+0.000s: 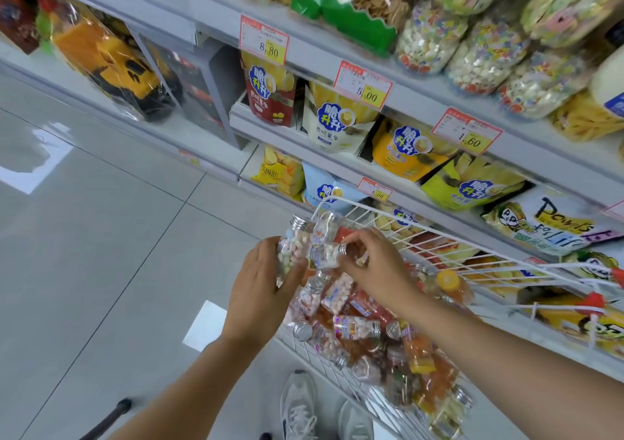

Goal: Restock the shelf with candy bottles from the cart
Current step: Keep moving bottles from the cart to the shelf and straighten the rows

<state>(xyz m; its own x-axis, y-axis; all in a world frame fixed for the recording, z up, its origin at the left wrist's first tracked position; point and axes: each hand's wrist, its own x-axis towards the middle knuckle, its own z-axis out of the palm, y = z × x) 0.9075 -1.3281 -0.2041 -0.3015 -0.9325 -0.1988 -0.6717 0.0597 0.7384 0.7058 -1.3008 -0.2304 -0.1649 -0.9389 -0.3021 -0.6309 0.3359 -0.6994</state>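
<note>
A white wire cart (371, 211) holds a heap of clear candy bottles (358, 328) with silver caps. My left hand (260, 287) grips an upright bottle of pastel candies (293, 247) over the cart's near corner. My right hand (374, 267) holds a second small candy bottle (326, 255) lying sideways against the first one. Another bottle (324, 228) stands just behind them. Large jars of pastel candy (486, 54) fill the upper shelf (415, 85) at top right.
Shelves of snack bags (337, 118) with price tags (364, 85) run diagonally along the right. Boxed toy trucks (108, 58) sit on the left shelf. A grey tiled floor (101, 237) lies to the left. My shoes (300, 409) show below the cart.
</note>
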